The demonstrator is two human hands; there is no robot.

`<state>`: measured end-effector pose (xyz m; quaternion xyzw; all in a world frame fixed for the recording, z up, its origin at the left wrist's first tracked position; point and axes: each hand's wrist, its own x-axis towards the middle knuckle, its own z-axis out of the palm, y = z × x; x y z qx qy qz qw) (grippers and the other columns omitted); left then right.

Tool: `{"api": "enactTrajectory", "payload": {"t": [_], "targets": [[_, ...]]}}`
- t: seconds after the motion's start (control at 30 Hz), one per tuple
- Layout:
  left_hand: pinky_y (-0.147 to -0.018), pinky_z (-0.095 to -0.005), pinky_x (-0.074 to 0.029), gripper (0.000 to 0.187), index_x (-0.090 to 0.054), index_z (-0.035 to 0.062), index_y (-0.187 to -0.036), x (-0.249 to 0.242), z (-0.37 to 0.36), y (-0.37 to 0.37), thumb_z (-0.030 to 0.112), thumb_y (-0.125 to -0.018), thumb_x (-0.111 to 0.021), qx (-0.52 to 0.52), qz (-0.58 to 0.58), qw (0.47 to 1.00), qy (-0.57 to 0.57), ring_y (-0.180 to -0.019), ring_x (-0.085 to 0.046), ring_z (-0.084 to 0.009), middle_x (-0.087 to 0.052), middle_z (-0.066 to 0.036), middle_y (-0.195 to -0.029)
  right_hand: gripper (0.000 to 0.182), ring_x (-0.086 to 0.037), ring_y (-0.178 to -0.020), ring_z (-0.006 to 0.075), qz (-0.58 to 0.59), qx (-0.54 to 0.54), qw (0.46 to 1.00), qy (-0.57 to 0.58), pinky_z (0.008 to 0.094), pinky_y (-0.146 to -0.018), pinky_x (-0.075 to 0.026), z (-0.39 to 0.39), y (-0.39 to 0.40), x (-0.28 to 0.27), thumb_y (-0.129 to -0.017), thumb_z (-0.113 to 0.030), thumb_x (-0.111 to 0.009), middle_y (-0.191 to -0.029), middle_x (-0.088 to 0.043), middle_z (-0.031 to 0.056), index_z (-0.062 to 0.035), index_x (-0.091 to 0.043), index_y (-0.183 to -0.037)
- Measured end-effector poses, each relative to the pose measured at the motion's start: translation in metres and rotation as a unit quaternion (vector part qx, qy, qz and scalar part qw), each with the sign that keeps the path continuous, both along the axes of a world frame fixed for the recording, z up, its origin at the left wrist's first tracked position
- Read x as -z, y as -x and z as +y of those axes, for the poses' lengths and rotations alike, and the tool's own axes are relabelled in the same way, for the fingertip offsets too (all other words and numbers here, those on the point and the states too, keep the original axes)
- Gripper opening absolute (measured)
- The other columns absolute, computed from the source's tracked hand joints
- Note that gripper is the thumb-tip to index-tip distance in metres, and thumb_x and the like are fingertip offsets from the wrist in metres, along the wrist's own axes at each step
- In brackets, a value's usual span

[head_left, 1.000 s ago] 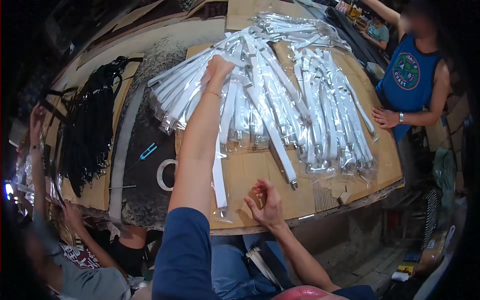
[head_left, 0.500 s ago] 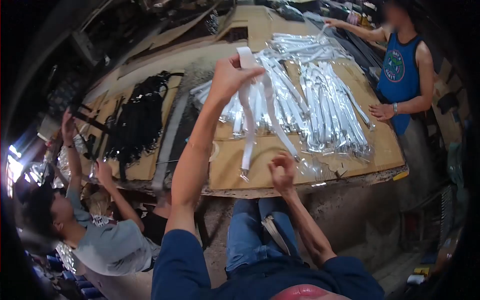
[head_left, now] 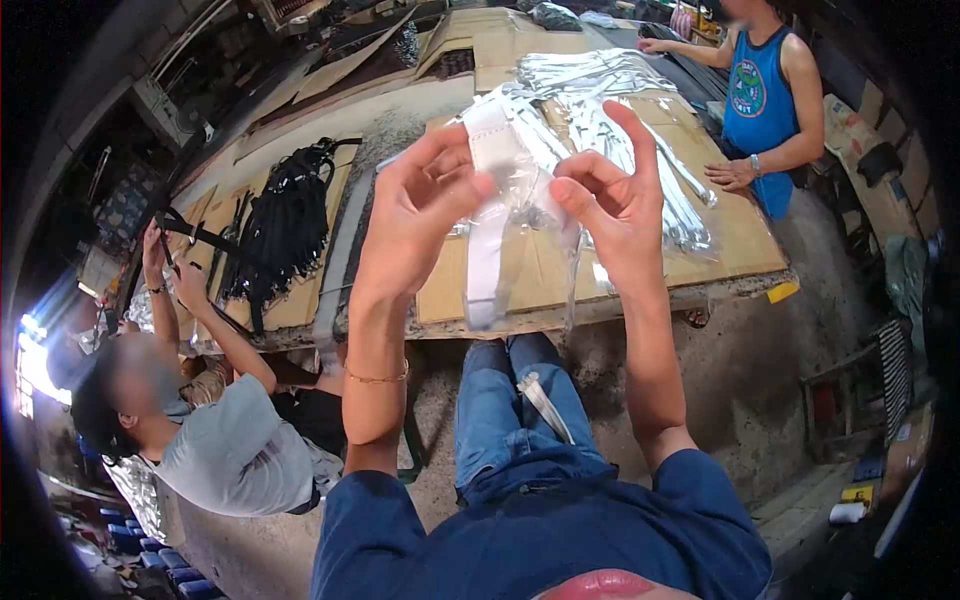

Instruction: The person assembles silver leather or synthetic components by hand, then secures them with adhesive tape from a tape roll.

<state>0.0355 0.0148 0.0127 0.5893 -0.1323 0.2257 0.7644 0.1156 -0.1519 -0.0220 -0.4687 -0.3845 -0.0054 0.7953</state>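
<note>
The left hand (head_left: 425,215) has lifted one white strap (head_left: 487,215) off the pile of packed straps (head_left: 640,150), fingers pinching its top. The right hand (head_left: 610,205), free a moment ago, now pinches what seems its clear plastic sleeve (head_left: 530,205).

text: round badge on blue sleeveless shirt (head_left: 752,88) of the person across the table | wording in the badge too small and blurred to read | white strap (head_left: 487,215) and its clear bag: no print seen | cardboard (head_left: 730,250): no readable marks
</note>
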Motion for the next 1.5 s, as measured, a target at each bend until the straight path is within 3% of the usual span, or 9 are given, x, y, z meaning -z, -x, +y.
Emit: {"api": "enactTrajectory", "payload": {"t": [0.1,0.17,0.3,0.87,1.1,1.17,1.37,1.4,1.5], "targets": [[-0.074,-0.0234,-0.049,0.041,-0.058,-0.0052,-0.118,0.007,-0.007,0.014,0.007,-0.082,-0.075,-0.053,-0.019,0.992,-0.114,-0.083,-0.06,-0.0106,-0.067,-0.007,-0.096,0.073,-0.06,-0.079,0.0108,-0.009,-0.022,0.999,0.023,0.022,-0.07,-0.049,-0.01,0.01,0.002,-0.083,0.005,-0.068,-0.087,-0.064,0.0085,-0.0074,-0.026,-0.142],[-0.087,-0.0314,-0.052,0.056,-0.054,-0.0041,-0.126,0.012,-0.004,0.023,-0.009,-0.074,-0.074,-0.037,0.053,0.991,-0.117,-0.099,-0.063,-0.0189,-0.065,-0.015,-0.113,0.073,-0.061,-0.08,0.0111,-0.011,-0.019,1.0,0.016,0.0224,-0.071,-0.05,-0.013,0.018,-0.003,-0.083,0.005,-0.069,-0.087,-0.064,0.0085,-0.006,-0.027,-0.142],[-0.077,-0.0271,-0.053,0.045,-0.058,-0.0069,-0.119,0.017,-0.013,0.03,-0.005,-0.077,-0.075,-0.062,0.017,0.989,-0.133,-0.082,-0.064,-0.0123,-0.069,-0.009,-0.091,0.073,-0.062,-0.082,0.0113,-0.012,-0.013,0.997,0.071,0.0236,-0.076,-0.051,-0.014,0.028,-0.017,-0.081,0.005,-0.071,-0.086,-0.066,0.0083,-0.0025,-0.029,-0.141],[-0.072,-0.023,-0.052,0.029,-0.066,-0.0043,-0.102,0.025,-0.021,0.037,-0.005,-0.075,-0.077,-0.148,0.037,0.98,-0.13,-0.077,-0.064,-0.0089,-0.07,-0.007,-0.083,0.077,-0.064,-0.083,0.0119,-0.054,-0.012,0.989,0.138,0.0272,-0.079,-0.052,-0.009,0.032,-0.011,-0.08,0.007,-0.071,-0.083,-0.066,0.0065,-0.0059,-0.027,-0.142],[-0.079,-0.0279,-0.052,0.039,-0.062,-0.0038,-0.11,0.04,-0.003,0.03,0.004,-0.076,-0.079,-0.008,0.013,1.0,-0.026,-0.084,-0.065,-0.0145,-0.07,-0.011,-0.094,0.082,-0.061,-0.107,0.0193,-0.168,0.021,0.985,-0.032,0.0304,-0.088,-0.05,0.018,-0.012,-0.013,-0.083,-0.007,-0.074,-0.117,-0.062,0.018,-0.0078,-0.02,-0.145],[-0.08,-0.0298,-0.052,0.042,-0.059,-0.003,-0.113,0.048,-0.001,0.022,0.006,-0.076,-0.079,0.054,0.007,0.998,0.027,-0.085,-0.065,-0.0161,-0.07,-0.011,-0.096,0.075,-0.061,-0.11,0.0265,-0.266,-0.004,0.964,0.012,0.0396,-0.096,-0.044,0.032,-0.019,-0.018,-0.092,-0.016,-0.064,-0.113,-0.064,0.0216,-0.0077,-0.015,-0.148],[-0.085,-0.0328,-0.051,0.049,-0.049,0.0029,-0.121,0.06,0.014,0.004,0.008,-0.08,-0.076,0.161,-0.01,0.982,0.098,-0.094,-0.064,-0.0187,-0.067,-0.012,-0.102,0.076,-0.065,-0.096,0.0198,-0.25,-0.005,0.955,0.16,0.028,-0.075,-0.051,0.024,0.015,-0.084,-0.086,-0.002,-0.068,-0.101,-0.068,0.0189,-0.0064,-0.022,-0.145],[-0.086,-0.0319,-0.052,0.043,-0.049,0.0022,-0.117,0.055,0.009,0.006,0.002,-0.081,-0.073,0.061,-0.007,0.997,0.045,-0.096,-0.064,-0.0188,-0.066,-0.015,-0.106,0.062,-0.061,-0.099,0.0292,-0.267,-0.028,0.91,0.316,0.0346,-0.08,-0.049,0.012,0.025,-0.123,-0.085,-0.01,-0.068,-0.106,-0.063,0.0218,-0.002,-0.035,-0.137],[-0.087,-0.031,-0.05,0.032,-0.051,-0.0017,-0.115,0.054,0.002,0.007,-0.001,-0.086,-0.065,-0.121,0.012,0.991,-0.064,-0.103,-0.059,-0.0167,-0.06,-0.016,-0.117,0.055,-0.059,-0.098,0.0337,-0.375,0.12,0.777,0.491,0.0383,-0.079,-0.048,0.02,0.009,-0.123,-0.082,-0.019,-0.07,-0.103,-0.06,0.02,0.0025,-0.048,-0.127]]}}
